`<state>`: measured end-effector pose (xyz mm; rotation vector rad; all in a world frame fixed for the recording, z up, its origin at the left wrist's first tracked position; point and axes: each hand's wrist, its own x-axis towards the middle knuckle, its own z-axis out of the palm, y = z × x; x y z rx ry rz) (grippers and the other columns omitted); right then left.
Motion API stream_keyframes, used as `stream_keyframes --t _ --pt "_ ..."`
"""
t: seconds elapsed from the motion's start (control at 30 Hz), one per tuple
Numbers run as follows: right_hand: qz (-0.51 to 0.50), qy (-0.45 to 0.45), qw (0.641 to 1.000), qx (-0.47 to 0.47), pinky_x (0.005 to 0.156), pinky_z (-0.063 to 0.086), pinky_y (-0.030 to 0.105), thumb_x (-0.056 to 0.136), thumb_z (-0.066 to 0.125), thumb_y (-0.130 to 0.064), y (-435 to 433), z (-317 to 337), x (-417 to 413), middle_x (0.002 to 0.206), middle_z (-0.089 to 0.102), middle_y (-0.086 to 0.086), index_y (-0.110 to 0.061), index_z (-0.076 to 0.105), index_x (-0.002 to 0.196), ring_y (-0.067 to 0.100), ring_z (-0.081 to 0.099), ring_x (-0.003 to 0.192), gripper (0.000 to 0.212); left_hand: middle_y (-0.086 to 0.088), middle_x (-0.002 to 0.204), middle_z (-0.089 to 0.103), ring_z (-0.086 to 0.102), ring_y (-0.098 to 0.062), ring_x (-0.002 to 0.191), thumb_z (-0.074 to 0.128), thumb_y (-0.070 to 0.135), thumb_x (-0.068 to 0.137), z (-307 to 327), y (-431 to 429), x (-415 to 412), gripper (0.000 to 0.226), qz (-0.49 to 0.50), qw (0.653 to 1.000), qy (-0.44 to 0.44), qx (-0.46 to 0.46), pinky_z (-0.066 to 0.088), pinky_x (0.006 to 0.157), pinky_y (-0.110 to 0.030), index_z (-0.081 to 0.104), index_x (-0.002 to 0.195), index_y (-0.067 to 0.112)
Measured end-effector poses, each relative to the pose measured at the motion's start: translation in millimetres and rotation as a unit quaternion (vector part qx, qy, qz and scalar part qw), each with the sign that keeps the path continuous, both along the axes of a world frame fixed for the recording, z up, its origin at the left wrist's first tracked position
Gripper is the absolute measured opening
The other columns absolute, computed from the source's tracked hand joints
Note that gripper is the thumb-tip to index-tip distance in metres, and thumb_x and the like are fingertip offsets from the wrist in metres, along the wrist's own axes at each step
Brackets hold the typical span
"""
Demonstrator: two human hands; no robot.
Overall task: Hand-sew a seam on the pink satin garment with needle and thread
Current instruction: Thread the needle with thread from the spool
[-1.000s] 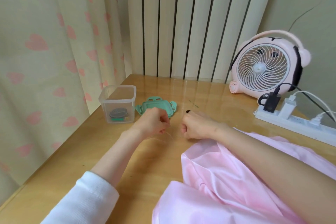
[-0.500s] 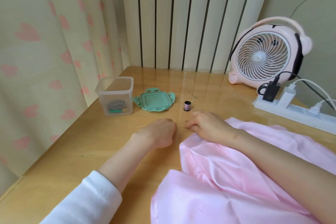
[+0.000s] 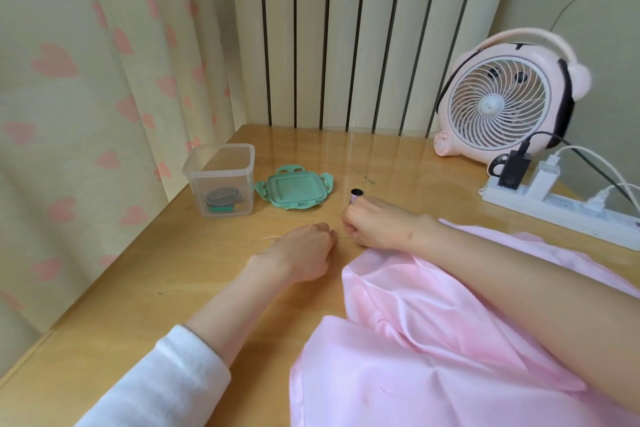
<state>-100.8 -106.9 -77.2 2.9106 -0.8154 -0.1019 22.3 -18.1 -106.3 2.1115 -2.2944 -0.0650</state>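
Note:
The pink satin garment lies bunched on the wooden table, under my right forearm. My left hand and my right hand sit close together just beyond the fabric's edge, fingers curled. A thin pale thread runs between their fingertips, and a loose strand trails left of my left hand. Whether either hand holds the needle is too fine to see. A small thread spool stands upright just behind my right hand.
A clear plastic box with sewing items stands at the back left, its green lid lying beside it. A pink desk fan and a white power strip with plugs and cables occupy the back right. A curtain hangs at the left.
Both hands have come down from above the table to rest near the fabric's edge, uncovering the spool behind them. The view has tilted slightly.

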Motion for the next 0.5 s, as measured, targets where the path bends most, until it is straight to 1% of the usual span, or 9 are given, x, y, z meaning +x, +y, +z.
stream_keyframes --t 0.13,0.17,0.2,0.23,0.27,0.3,0.37,0.43,0.5 --pt "-0.013 -0.028 0.999 0.029 0.063 0.043 0.034 0.076 0.049 0.002 -5.3 -2.6 -3.2 0.080 0.063 0.017 -0.002 0.063 0.077 0.031 0.056 0.074 0.014 -0.015 0.118 0.052 0.051 -0.033 0.113 0.036 0.012 0.096 1.4 -0.7 1.7 0.039 0.006 1.000 0.019 -0.005 0.038 0.086 -0.034 0.050 0.131 0.008" --pt "-0.022 -0.044 0.998 0.042 0.067 0.045 0.029 0.075 0.049 0.002 -6.6 -3.5 -4.8 0.078 0.063 0.018 -0.001 0.063 0.076 0.032 0.057 0.074 0.014 -0.015 0.116 0.054 0.052 -0.033 0.111 0.037 0.013 0.095 1.9 -0.6 2.5 0.037 0.008 0.999 0.033 -0.009 0.038 0.085 -0.034 0.054 0.128 0.009" --pt "-0.032 -0.063 0.996 0.054 0.069 0.042 0.016 0.075 0.049 0.002 -7.6 -4.6 -6.8 0.077 0.064 0.019 0.000 0.063 0.075 0.033 0.058 0.074 0.014 -0.016 0.113 0.057 0.052 -0.032 0.109 0.040 0.014 0.095 2.0 -0.9 3.6 0.034 0.010 0.999 0.051 -0.017 0.038 0.082 -0.033 0.058 0.123 0.009" --pt "-0.042 -0.082 0.994 0.067 0.070 0.034 0.005 0.075 0.050 0.003 -8.1 -5.4 -8.8 0.077 0.065 0.019 0.002 0.064 0.076 0.032 0.058 0.073 0.014 -0.016 0.108 0.059 0.054 -0.032 0.105 0.042 0.014 0.093 1.7 -1.0 4.5 0.031 0.014 0.997 0.072 -0.027 0.038 0.079 -0.032 0.062 0.116 0.008" --pt "-0.050 -0.103 0.990 0.081 0.068 0.030 0.001 0.076 0.050 0.003 -9.0 -6.5 -10.8 0.077 0.066 0.018 0.003 0.065 0.077 0.030 0.058 0.072 0.014 -0.015 0.104 0.062 0.055 -0.032 0.101 0.045 0.013 0.092 0.9 -1.5 5.7 0.027 0.021 0.995 0.095 -0.036 0.039 0.077 -0.032 0.065 0.109 0.006" --pt "-0.056 -0.124 0.986 0.097 0.064 0.031 0.003 0.077 0.052 0.002 -9.9 -7.0 -12.7 0.077 0.066 0.015 0.002 0.065 0.078 0.027 0.058 0.071 0.013 -0.013 0.102 0.064 0.057 -0.031 0.098 0.047 0.013 0.091 0.2 -2.3 7.0 0.025 0.032 0.991 0.120 -0.046 0.041 0.076 -0.031 0.066 0.105 0.006" --pt "-0.069 -0.162 0.976 0.129 0.057 0.035 0.009 0.080 0.057 0.000 -13.4 -8.8 -17.1 0.073 0.065 0.006 0.000 0.066 0.078 0.016 0.056 0.066 0.010 -0.010 0.102 0.066 0.059 -0.028 0.096 0.054 0.014 0.090 -2.2 -4.8 8.3 0.020 0.063 0.981 0.173 -0.062 0.041 0.074 -0.027 0.064 0.107 0.007" --pt "-0.088 -0.204 0.959 0.176 0.055 0.039 0.007 0.081 0.062 -0.001 -17.4 -10.2 -20.6 0.066 0.062 -0.002 0.000 0.067 0.076 0.001 0.055 0.057 0.007 -0.010 0.101 0.066 0.059 -0.027 0.094 0.063 0.015 0.088 -4.0 -8.4 6.6 0.019 0.091 0.969 0.217 -0.077 0.040 0.072 -0.026 0.062 0.105 0.008" --pt "-0.107 -0.240 0.938 0.225 0.056 0.046 0.008 0.080 0.067 0.002 -20.5 -11.0 -22.5 0.061 0.063 -0.001 0.003 0.068 0.077 -0.005 0.056 0.049 0.003 -0.013 0.100 0.066 0.059 -0.029 0.094 0.069 0.014 0.085 -5.3 -14.5 3.2 0.018 0.114 0.959 0.246 -0.084 0.042 0.073 -0.030 0.062 0.099 0.005"
